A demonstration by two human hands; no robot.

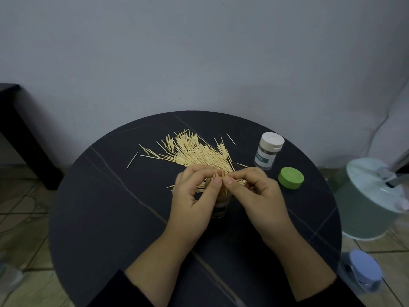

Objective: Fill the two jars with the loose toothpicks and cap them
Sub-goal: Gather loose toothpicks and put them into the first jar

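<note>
A heap of loose toothpicks (194, 151) lies on the round black table (110, 207). An uncapped clear jar (219, 208) stands between my hands, partly hidden by them. Upright toothpicks (222, 189) stick out of its mouth. My left hand (194, 202) and my right hand (254, 196) meet above the jar, and their thumbs and fingers pinch the tops of this bunch. A second jar (266, 152) with a white cap stands at the right. A loose green cap (290, 177) lies in front of it.
A pale green bin (365, 202) stands on the floor to the right of the table. A bottle with a lilac lid (363, 271) is at the lower right. A dark piece of furniture (20, 134) stands at the left by the wall.
</note>
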